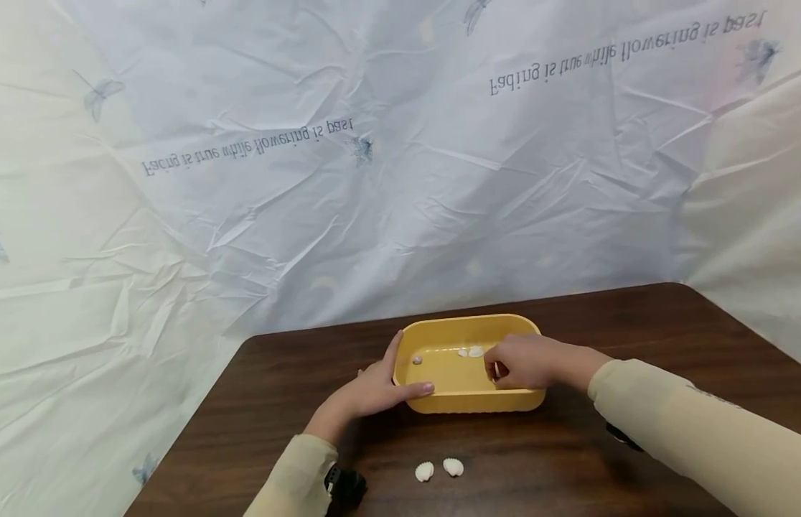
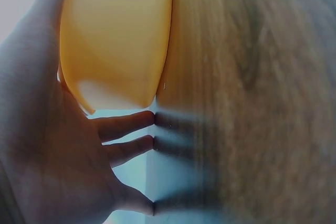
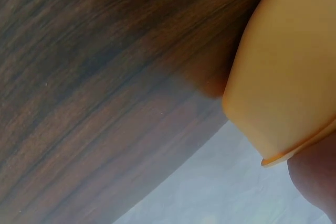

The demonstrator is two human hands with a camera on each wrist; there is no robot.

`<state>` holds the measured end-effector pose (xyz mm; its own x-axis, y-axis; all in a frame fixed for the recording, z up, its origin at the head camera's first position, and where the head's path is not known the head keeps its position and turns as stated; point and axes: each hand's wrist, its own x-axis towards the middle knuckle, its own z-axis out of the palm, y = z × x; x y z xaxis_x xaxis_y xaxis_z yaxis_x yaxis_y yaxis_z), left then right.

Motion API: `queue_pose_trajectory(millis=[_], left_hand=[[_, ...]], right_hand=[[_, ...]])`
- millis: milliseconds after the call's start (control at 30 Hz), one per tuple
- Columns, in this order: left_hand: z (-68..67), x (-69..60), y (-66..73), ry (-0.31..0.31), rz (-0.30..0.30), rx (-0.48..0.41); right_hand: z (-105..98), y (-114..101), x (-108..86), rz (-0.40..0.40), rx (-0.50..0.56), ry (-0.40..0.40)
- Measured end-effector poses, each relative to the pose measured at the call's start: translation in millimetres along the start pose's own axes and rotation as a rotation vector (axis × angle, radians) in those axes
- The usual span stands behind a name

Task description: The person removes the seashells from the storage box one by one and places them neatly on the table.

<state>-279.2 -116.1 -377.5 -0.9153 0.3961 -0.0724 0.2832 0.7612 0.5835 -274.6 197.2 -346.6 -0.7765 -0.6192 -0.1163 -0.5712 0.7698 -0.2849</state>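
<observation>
A yellow plastic basin (image 1: 474, 403) stands on the table. My left hand (image 1: 373, 390) rests against its left end, thumb over the front rim; in the left wrist view, straight, spread fingers (image 2: 126, 125) touch the tabletop beside the basin wall. Inside the basin's right part is my right hand (image 1: 526, 361), fingers curled and pointing down; whether they pinch anything is hidden. White shells (image 1: 476, 352) lie on the basin floor left of those fingers, and a small greyish shell (image 1: 417, 360) sits near the left end.
Two white ribbed shells, a left one (image 1: 424, 471) and a right one (image 1: 453, 467), lie on the dark wooden table (image 1: 278, 388) in front of the basin. A wrinkled pale cloth (image 1: 439, 215) with printed words hangs behind the table. Dark wrist devices (image 1: 346, 488) sit at the sleeves.
</observation>
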Motion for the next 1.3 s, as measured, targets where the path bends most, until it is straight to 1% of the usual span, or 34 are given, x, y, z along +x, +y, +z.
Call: queue_pose_trajectory(millis=[167,433,700,800,867,1000,1067,1233,1300], left_hand=[[-0.5,-0.6,1.1,-0.005,-0.006,0.009],[-1.7,0.2,3.8,-0.019,-0.008,0.006],[-2.9,-1.4,6.1,-0.02,-0.019,0.008],[-2.8,-3.0,6.1,-0.019,-0.024,0.004],[-2.0,-3.5,5.0,-0.022,-0.029,0.011],[-0.9,-3.2,3.4,-0.018,-0.032,0.017],[-0.5,-2.8,2.9,-0.016,-0.023,0.005],[-1.5,-2.3,1.8,-0.019,-0.001,-0.023],[-2.1,-2.1,1.2,-0.02,0.0,-0.023]], right_hand=[[-1.1,0.0,0.2,-0.009,0.035,-0.015],[-5.4,3.6,-1.7,-0.028,0.058,-0.033],[-13.0,3.5,-3.5,-0.103,0.073,-0.043],[-15.3,2.2,-3.2,-0.099,0.078,-0.059],[-15.8,1.1,-2.7,-0.096,0.071,-0.069],[-19.0,-2.3,-1.3,-0.062,0.049,-0.089],[-21.5,-4.2,-0.7,-0.06,0.036,-0.1],[-32.3,-12.0,1.1,-0.083,-0.002,-0.113],[-38.0,-15.9,1.3,-0.09,-0.01,-0.117]])
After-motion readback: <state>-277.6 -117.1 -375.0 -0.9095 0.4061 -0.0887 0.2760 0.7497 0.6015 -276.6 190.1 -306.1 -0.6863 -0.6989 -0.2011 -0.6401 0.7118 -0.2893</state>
